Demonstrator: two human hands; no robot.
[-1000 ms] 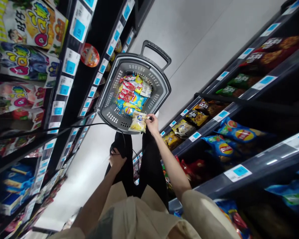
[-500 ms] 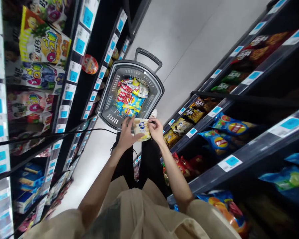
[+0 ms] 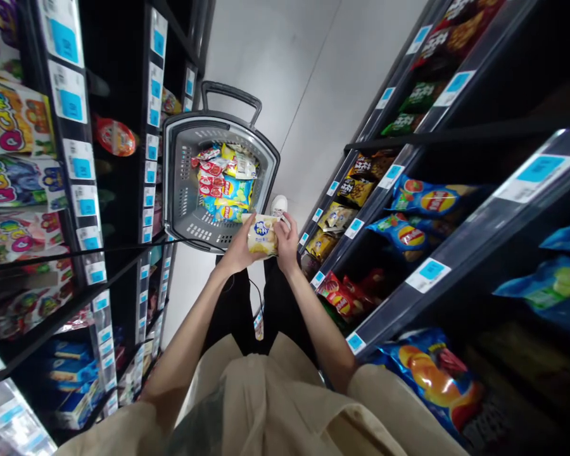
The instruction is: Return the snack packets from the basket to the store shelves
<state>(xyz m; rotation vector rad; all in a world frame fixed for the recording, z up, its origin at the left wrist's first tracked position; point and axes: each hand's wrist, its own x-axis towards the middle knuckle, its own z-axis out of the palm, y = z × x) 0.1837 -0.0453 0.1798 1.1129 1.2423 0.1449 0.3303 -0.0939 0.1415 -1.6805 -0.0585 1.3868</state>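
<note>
Between my hands is a small cream-coloured snack bag (image 3: 262,235) with a blue logo, its front facing up. My left hand (image 3: 239,249) grips its left side, the thumb along the lower edge. On the right side, my right hand (image 3: 287,242) is closed with bent fingers around the bag's edge. Just beyond the bag, a grey shopping basket (image 3: 175,190) with its handle raised sits on the floor. Several snack packets (image 3: 228,183) in red, blue and yellow lie in the basket. The bag hides part of the basket's near rim.
On the left, a shelf rack (image 3: 92,221) holds candy bags and price labels. The right rack (image 3: 384,304) carries chip bags (image 3: 411,237) and small snack bags (image 3: 335,216). A black cable (image 3: 123,252) crosses from the left toward my legs. My white shoe (image 3: 279,204) stands beside the basket.
My left hand has gone from spread fingers to a grip on the bag's left side. The camera view has shifted, so the basket and shelves appear farther left.
</note>
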